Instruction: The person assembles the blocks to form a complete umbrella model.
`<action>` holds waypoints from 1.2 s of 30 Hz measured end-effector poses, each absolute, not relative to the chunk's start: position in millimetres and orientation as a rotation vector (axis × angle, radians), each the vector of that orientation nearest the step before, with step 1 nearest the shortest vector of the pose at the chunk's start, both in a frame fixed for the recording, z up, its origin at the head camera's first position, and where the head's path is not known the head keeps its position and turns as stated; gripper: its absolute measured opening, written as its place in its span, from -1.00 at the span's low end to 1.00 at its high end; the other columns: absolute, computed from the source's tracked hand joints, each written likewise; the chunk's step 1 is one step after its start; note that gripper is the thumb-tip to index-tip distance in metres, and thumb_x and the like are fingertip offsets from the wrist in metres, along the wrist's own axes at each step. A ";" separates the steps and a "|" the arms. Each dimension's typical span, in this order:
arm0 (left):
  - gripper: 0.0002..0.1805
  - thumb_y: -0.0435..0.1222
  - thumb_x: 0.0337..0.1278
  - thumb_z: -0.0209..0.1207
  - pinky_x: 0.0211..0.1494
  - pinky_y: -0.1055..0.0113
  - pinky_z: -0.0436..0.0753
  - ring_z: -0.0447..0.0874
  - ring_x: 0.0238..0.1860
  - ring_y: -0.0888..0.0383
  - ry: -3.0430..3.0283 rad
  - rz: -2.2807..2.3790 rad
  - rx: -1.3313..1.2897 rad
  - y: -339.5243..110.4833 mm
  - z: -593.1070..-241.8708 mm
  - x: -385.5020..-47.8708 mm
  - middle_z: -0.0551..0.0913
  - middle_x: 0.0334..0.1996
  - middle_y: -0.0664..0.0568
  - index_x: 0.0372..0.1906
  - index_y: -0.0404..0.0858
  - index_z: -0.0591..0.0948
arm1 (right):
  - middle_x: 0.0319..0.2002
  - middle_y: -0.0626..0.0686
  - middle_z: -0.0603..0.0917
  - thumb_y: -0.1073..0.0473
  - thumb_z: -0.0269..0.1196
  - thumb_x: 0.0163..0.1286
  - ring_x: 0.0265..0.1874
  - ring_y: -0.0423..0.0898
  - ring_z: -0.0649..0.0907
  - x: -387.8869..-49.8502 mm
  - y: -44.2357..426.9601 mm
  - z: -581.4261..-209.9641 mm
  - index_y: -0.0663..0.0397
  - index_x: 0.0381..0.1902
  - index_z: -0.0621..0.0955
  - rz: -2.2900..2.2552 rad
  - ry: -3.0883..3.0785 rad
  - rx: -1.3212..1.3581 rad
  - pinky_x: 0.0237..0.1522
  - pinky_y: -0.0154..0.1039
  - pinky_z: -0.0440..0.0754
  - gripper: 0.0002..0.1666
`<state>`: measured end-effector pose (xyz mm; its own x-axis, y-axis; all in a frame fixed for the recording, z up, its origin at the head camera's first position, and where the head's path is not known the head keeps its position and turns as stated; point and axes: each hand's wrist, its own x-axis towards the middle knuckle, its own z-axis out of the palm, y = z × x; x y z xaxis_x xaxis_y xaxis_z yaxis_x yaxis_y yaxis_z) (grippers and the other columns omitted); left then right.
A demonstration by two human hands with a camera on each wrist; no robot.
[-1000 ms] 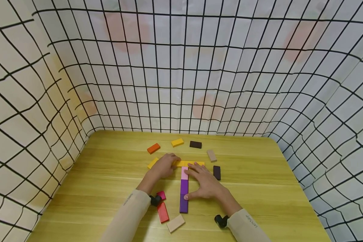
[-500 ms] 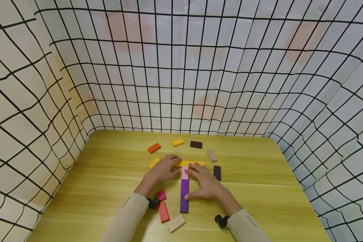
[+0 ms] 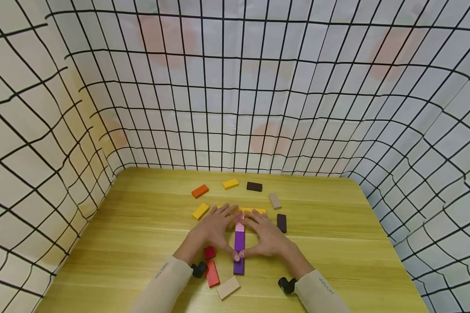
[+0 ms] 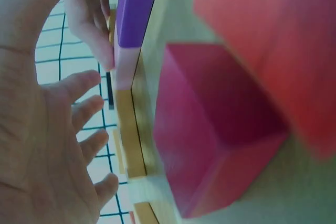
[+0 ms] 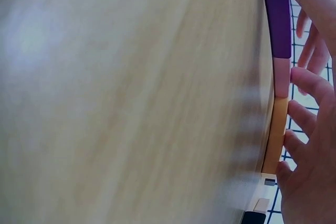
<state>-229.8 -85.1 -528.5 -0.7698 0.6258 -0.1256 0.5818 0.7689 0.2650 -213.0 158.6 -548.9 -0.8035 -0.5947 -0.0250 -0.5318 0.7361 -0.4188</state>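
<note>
Both hands [image 3: 216, 228] [image 3: 268, 237] spread wide over the block row [image 3: 240, 240]; sleeve lettering [image 3: 326, 285] is too small to read.

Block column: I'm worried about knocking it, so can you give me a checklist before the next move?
1. Pink block meets middle purple block: ok, ends touching.
2. Column straight: ok, by the head view.
3. Left hand clear of it: not ok, thumb at the lowest block.
4. Right hand clear: not ok, thumb there too.
5. Red block apart from column: ok.
6. How hard the fingers press: cannot tell.
</note>
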 end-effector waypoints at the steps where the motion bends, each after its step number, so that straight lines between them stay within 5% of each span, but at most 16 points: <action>1: 0.55 0.68 -0.58 0.29 0.67 -0.24 -0.06 -0.16 0.70 -0.11 2.755 0.301 0.950 -84.0 -528.1 -228.2 -0.03 0.69 0.07 0.68 0.06 0.07 | 0.66 -0.05 0.13 -0.66 0.34 0.00 0.66 0.15 0.03 -213.0 158.6 -548.8 -0.22 0.58 0.35 -0.598 2.777 -0.901 0.60 0.31 0.03 0.27; 26: 0.65 0.69 -0.69 0.29 0.65 -0.31 -0.07 -0.19 0.70 -0.08 2.747 0.138 0.876 -71.6 -531.5 -223.3 -0.10 0.70 0.18 0.70 0.07 -0.04 | 0.66 -0.02 0.12 -0.59 0.35 0.08 0.67 0.15 0.01 -214.2 161.1 -549.7 -0.20 0.59 0.32 -0.640 2.746 -0.919 0.63 0.27 -0.03 0.22; 36: 0.65 0.68 -0.71 0.32 0.66 -0.29 -0.08 -0.19 0.70 -0.05 2.731 0.142 0.852 -70.1 -527.8 -224.2 -0.09 0.69 0.23 0.69 0.07 -0.03 | 0.67 -0.08 0.10 -0.45 0.36 0.24 0.65 0.09 0.10 -217.4 179.4 -542.1 -0.35 0.58 0.31 -0.818 2.753 -0.763 0.50 0.34 0.26 0.03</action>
